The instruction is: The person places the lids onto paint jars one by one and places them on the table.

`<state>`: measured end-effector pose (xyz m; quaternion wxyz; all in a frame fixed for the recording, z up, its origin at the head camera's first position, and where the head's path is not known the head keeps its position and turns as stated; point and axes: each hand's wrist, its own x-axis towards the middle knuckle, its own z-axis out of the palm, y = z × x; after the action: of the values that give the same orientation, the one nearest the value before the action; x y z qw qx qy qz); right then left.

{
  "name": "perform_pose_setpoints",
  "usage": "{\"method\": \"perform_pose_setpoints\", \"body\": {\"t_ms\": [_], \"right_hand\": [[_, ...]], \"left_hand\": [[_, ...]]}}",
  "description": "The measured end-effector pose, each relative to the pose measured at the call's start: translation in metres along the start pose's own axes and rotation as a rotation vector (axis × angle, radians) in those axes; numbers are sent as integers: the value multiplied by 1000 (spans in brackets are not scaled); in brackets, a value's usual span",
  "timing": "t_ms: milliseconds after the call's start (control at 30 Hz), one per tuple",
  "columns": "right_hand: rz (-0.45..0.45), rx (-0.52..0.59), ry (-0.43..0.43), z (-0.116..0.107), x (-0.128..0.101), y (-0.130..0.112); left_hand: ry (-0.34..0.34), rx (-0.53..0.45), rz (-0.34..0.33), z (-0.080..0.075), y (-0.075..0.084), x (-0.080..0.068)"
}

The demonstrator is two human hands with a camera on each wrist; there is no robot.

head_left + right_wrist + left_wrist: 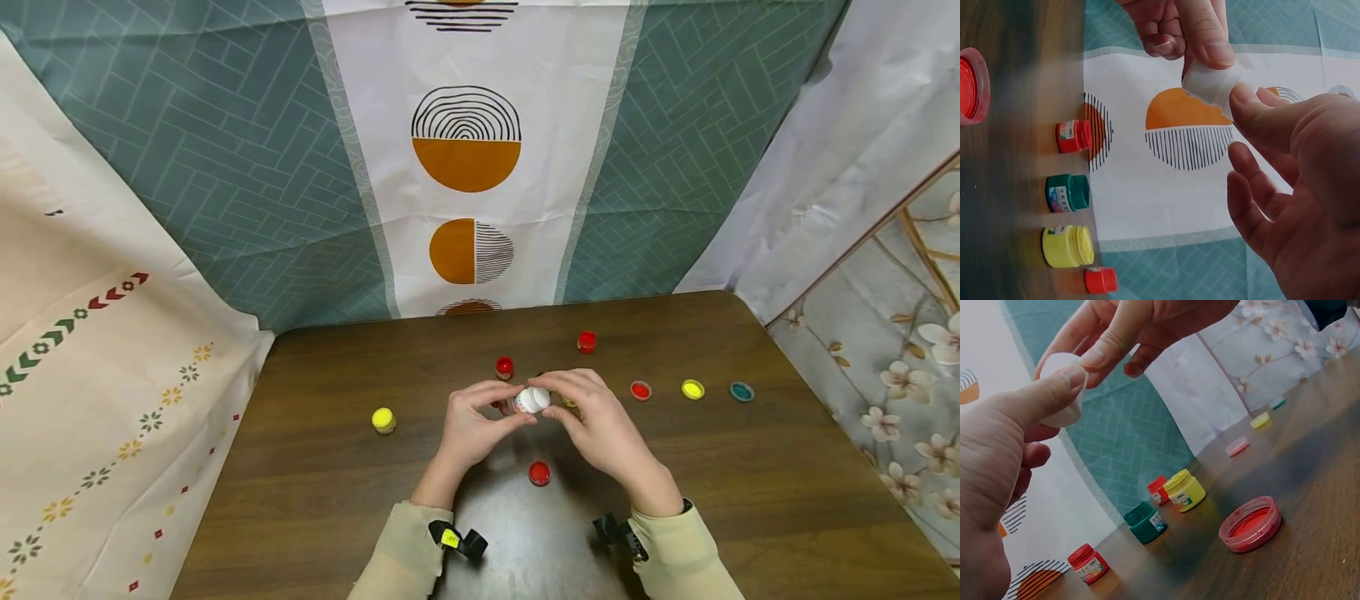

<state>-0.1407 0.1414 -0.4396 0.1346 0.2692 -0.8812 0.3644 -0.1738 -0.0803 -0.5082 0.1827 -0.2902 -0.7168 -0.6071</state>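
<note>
Above the table (315,467) | your left hand (468,425) and right hand (600,425) both pinched the white paint pot (532,400) | risk: slipping, spilling paint.

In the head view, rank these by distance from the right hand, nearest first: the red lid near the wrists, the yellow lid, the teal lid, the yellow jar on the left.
1. Red lid: just below the right hand, toward the person.
2. Yellow lid: to its right.
3. Teal lid: farther right, past the yellow lid.
4. Yellow jar: far left, beyond the left hand.
</note>
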Motion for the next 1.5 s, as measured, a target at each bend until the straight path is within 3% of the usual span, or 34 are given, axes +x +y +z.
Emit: {"method": "perform_pose_setpoints", "body": {"t_ms": [233, 600, 733, 900, 1033, 1133, 1267, 1500], "right_hand": [[-12, -35, -24, -2, -1, 1], [65, -97, -52, -2, -2, 0], [139, -139, -43, 1, -2, 0], [201, -193, -66, 4, -4, 2], [225, -145, -74, 2, -8, 6], [186, -54, -61, -1, -9, 10], [44, 23, -57, -5, -8, 13], [-129, -3, -56, -2, -7, 15]], "left_hand": [[-60, -40, -8, -1, 4, 2], [-80, -34, 0, -7, 38, 10], [-90, -33, -8, -6, 35, 9], [-99, -19, -37, -2, 14, 4], [-89, -11, -74, -2, 4, 2], [-85, -18, -79, -3, 1, 1], [-91, -24, -45, -5, -1, 1], [-122, -25, -39, -5, -4, 0]]}}
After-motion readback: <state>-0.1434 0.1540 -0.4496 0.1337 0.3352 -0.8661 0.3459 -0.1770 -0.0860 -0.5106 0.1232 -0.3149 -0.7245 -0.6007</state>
